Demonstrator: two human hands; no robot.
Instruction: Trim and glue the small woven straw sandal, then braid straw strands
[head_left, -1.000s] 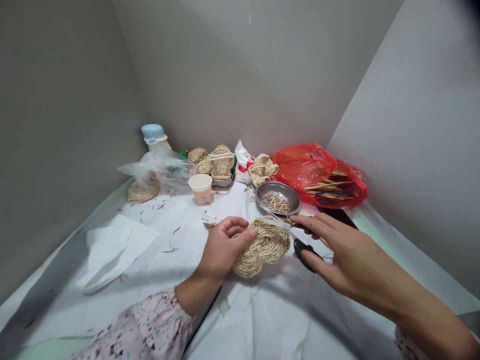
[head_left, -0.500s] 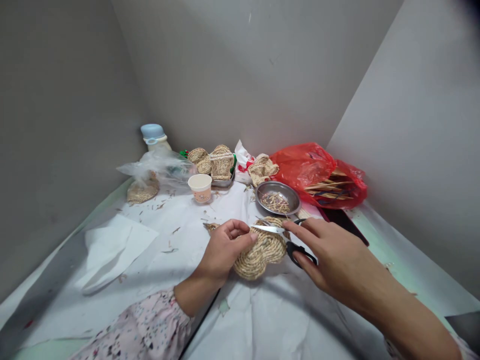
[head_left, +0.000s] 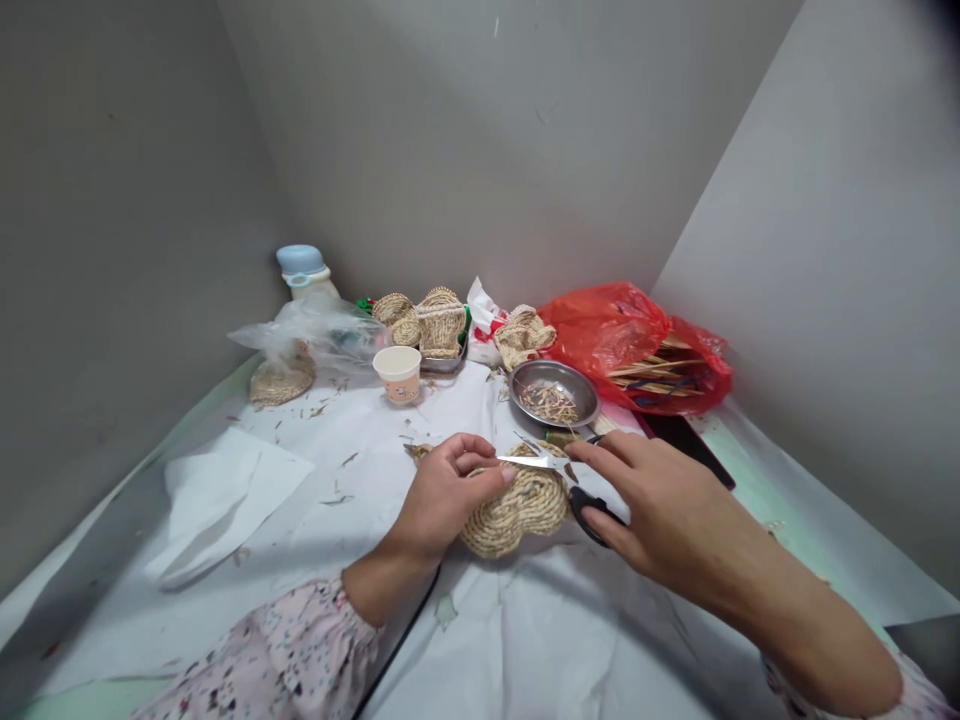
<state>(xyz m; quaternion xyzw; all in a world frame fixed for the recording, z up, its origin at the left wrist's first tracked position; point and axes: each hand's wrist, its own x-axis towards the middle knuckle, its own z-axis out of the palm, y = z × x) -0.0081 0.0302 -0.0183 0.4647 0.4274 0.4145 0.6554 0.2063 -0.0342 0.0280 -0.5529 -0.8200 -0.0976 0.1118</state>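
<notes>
Scissors [head_left: 534,461] have slid left over the straw coil [head_left: 517,515] between the hands; the right hand [head_left: 667,500] grips them half-open, the left hand [head_left: 435,505] pinches its edge, sensible for something likely light, stiffish.

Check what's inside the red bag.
Through the open end of the red bag: long tan strips, some darker pieces among them, unclear what. Red plastic and the top strips hide anything deeper.

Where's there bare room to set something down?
On the white sheet nearest the person, between left sleeve and right forearm. A smaller patch, scrap-dotted, lies between the white paper and left hand. The back is crowded from bottle to red bag.
</notes>
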